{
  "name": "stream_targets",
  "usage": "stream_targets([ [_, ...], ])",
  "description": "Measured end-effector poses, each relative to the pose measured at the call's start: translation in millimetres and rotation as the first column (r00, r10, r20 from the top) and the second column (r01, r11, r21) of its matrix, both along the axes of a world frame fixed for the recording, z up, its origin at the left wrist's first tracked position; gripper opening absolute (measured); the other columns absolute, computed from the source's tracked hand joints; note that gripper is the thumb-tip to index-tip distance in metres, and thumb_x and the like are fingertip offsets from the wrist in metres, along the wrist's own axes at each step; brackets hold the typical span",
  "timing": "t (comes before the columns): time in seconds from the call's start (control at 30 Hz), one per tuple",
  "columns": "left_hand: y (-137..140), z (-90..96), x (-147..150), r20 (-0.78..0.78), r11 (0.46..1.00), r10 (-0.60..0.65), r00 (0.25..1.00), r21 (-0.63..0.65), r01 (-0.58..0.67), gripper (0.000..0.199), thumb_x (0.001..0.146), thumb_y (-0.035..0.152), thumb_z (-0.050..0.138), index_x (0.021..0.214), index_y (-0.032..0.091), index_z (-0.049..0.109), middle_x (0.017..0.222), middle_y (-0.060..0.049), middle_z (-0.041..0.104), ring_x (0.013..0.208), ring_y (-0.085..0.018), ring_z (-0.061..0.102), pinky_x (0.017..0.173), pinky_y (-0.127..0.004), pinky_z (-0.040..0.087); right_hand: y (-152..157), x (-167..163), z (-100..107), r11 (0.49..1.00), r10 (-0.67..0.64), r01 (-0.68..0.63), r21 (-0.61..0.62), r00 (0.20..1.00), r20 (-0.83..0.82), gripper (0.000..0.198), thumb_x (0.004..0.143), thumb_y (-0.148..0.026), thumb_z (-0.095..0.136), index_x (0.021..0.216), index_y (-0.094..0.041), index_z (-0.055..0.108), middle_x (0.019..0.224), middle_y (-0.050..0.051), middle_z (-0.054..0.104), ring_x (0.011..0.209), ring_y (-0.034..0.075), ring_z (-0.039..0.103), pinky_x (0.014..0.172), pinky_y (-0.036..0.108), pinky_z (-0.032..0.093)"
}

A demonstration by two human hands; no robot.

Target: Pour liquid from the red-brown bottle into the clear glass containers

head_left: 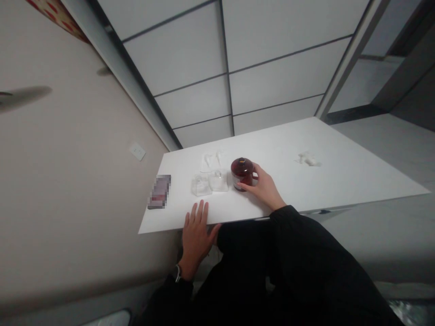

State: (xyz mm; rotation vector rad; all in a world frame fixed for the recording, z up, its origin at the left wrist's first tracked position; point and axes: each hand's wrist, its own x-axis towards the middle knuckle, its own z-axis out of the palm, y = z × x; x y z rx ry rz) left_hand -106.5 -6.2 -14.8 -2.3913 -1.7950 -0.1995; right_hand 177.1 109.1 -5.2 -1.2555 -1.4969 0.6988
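A round, dark red-brown glass jug [240, 173] with a narrow neck, a side handle and a pale label stands upright on the white table [272, 149]. My right hand [265, 186] is closed around its right side, with fingers at the handle and the thumb across the front. My left hand [197, 228] lies flat over the table's front edge, fingers stretched out and nothing in it. Just beyond those fingertips sit two clear containers [218, 182], side by side and left of the jug. What they contain, if anything, cannot be made out.
Behind the clear containers lies a clear packet [212, 159] with small white pieces. A crumpled whitish scrap [308, 159] is on the table's right half. Near the left edge rests a pixelated flat object [159, 192]. A wall borders the table's left; white panelled doors [200, 102] stand behind.
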Motion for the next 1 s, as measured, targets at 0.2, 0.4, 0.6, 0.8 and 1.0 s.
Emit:
stream_targets([
  [0.2,5.0,7.2,82.7,0.167,0.963,-0.205,0.964,-0.142,0.229,0.079,0.102,0.059,0.055,0.166,0.017,0.036,0.174,-0.014,0.037,0.161,-0.035,0.036,0.129,-0.060,0.037,2.2,-2.8,-1.3,1.000,0.001,-0.001,0.009,1.000,0.004,0.079,0.074,-0.046,0.088,0.144,-0.026,0.057,0.131,0.011,0.072,0.118,0.032,0.071,0.102,0.052,0.060],
  [0.4,8.5,8.1,140.2,0.290,0.880,-0.371,0.882,-0.192,0.433,0.070,0.101,0.045,0.057,0.163,0.016,0.042,0.170,-0.012,0.045,0.162,-0.037,0.032,0.133,-0.058,0.029,1.0,-2.0,1.5,0.999,0.031,-0.032,-0.018,0.999,-0.038,0.078,0.074,-0.042,0.088,0.144,-0.027,0.057,0.135,0.010,0.071,0.119,0.031,0.070,0.104,0.053,0.059],
  [0.6,20.3,11.0,134.1,0.282,0.878,-0.374,0.884,-0.200,0.435,0.062,0.100,0.039,0.062,0.158,0.021,0.050,0.167,-0.009,0.050,0.160,-0.033,0.038,0.132,-0.056,0.032,-0.7,-1.0,3.8,0.999,0.039,-0.040,-0.014,0.998,-0.049,0.075,0.075,-0.039,0.088,0.143,-0.028,0.058,0.136,0.010,0.070,0.117,0.030,0.071,0.104,0.053,0.060],
  [0.8,21.5,15.4,107.8,0.209,0.906,-0.341,0.917,-0.186,0.379,0.070,0.100,0.040,0.064,0.165,0.025,0.040,0.173,-0.007,0.040,0.160,-0.033,0.038,0.130,-0.057,0.035,2.6,0.3,-1.9,0.999,0.041,-0.041,0.000,0.999,-0.024,0.080,0.074,-0.038,0.089,0.146,-0.029,0.056,0.136,0.010,0.070,0.122,0.032,0.070,0.105,0.055,0.060],
  [1.0,6.5,6.9,35.1,0.052,0.972,-0.217,0.975,-0.077,0.220,0.073,0.099,0.032,0.064,0.166,0.024,0.037,0.174,-0.008,0.038,0.159,-0.034,0.040,0.125,-0.055,0.043,3.8,0.3,-3.6,0.999,0.031,-0.032,0.021,0.999,0.008,0.081,0.075,-0.041,0.089,0.148,-0.030,0.055,0.137,0.010,0.070,0.123,0.033,0.070,0.103,0.054,0.061],
])
